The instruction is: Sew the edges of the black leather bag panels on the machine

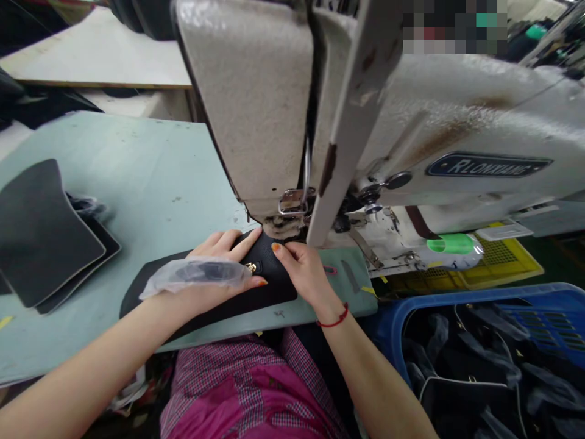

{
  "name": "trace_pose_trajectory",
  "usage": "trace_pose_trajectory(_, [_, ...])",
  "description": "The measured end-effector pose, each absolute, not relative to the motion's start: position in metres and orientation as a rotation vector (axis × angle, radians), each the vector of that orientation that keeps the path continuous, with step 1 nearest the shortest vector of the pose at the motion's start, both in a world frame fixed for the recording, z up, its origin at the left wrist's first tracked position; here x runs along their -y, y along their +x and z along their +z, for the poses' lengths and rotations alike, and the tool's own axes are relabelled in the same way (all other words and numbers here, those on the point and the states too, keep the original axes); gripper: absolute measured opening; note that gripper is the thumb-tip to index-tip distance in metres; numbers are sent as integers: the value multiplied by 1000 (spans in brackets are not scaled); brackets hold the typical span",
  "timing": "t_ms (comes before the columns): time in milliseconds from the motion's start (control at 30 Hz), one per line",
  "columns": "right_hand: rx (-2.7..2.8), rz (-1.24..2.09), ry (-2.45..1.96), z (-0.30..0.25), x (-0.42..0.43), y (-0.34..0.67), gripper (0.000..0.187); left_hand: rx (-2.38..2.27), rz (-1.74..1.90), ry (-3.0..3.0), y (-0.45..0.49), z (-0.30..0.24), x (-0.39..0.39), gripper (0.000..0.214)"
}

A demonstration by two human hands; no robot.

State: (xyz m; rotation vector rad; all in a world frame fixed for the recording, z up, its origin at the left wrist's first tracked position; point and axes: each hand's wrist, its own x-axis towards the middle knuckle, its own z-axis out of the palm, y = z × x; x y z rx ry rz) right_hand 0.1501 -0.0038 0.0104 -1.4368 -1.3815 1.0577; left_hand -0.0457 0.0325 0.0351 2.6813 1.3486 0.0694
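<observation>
A black leather piece (269, 286) with a small gold clasp (251, 267) lies on the pale green sewing table (150, 183), under the head of a white sewing machine (283, 110). My left hand (219, 268) lies flat on the piece, fingers stretched toward the needle area, and a clear plastic wrapper (192, 273) rests over its back. My right hand (304, 271) presses the piece from the right with curled fingers, a red string round the wrist. The needle itself is hidden behind the machine head.
A stack of dark cut panels (46, 238) sits at the table's left. A blue crate (493, 353) of dark bags stands at lower right, a yellow tray (512, 262) behind it. A white board (100, 55) lies at the back.
</observation>
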Motion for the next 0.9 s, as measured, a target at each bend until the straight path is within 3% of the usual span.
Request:
trace_pose_trajectory(467, [1330,1135,-1463,-25,72,153,39,-1349,-96,2740,-48,44,-47,84])
trace_pose_trajectory(900, [1159,1218,-1410,-24,76,145,48,-1202,-19,2707,-53,43,-58,80])
